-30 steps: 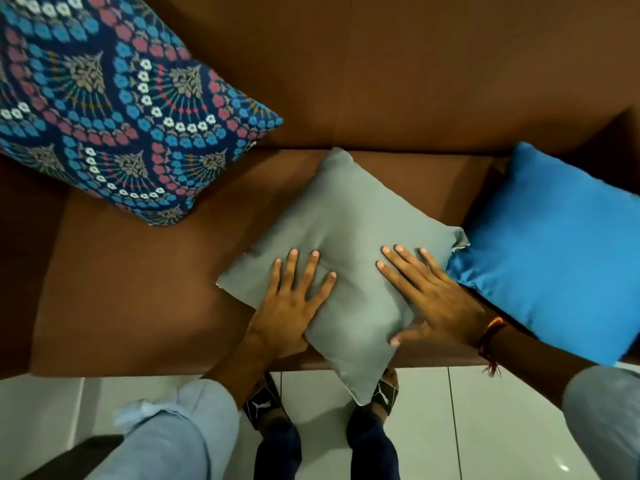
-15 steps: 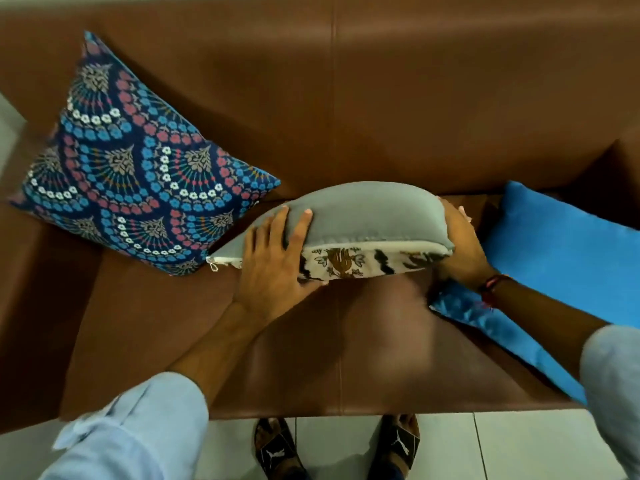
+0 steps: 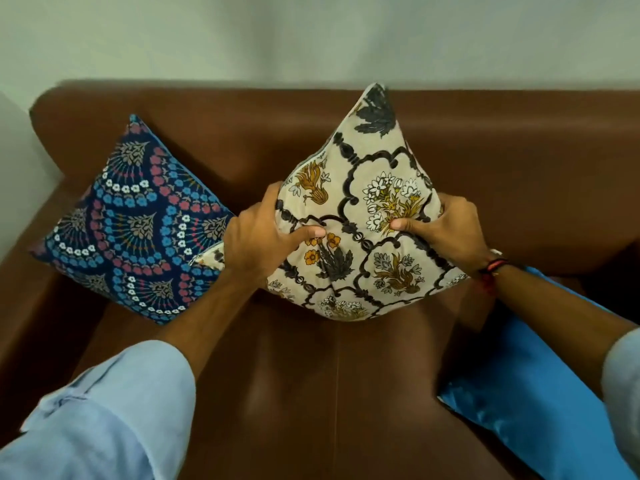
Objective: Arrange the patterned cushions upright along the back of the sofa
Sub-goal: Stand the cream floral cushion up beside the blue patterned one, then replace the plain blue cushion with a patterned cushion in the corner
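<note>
- Nearest, at the lower left of the frame, a pale blue sleeve (image 3: 100, 414) covers the left forearm; a second sleeve edge shows at the lower right, above a plain blue cushion (image 3: 519, 400) lying on the seat.
- Further in, the brown leather sofa (image 3: 294, 393) fills the middle of the frame.
- Centre frame, the left hand (image 3: 258, 242) grips the left edge of the cream floral cushion (image 3: 360, 237), thumb pressed into its face; the right hand (image 3: 446, 230) grips the right edge likewise, a red-and-black wristband (image 3: 493, 266) on that wrist.
- That cushion stands on one corner, its top corner reaching the backrest's upper edge.
- Left of centre, the navy fan-patterned cushion (image 3: 135, 223) leans against the backrest, touching the floral one.
- Farthest, a pale wall (image 3: 311, 36) spans the top.
</note>
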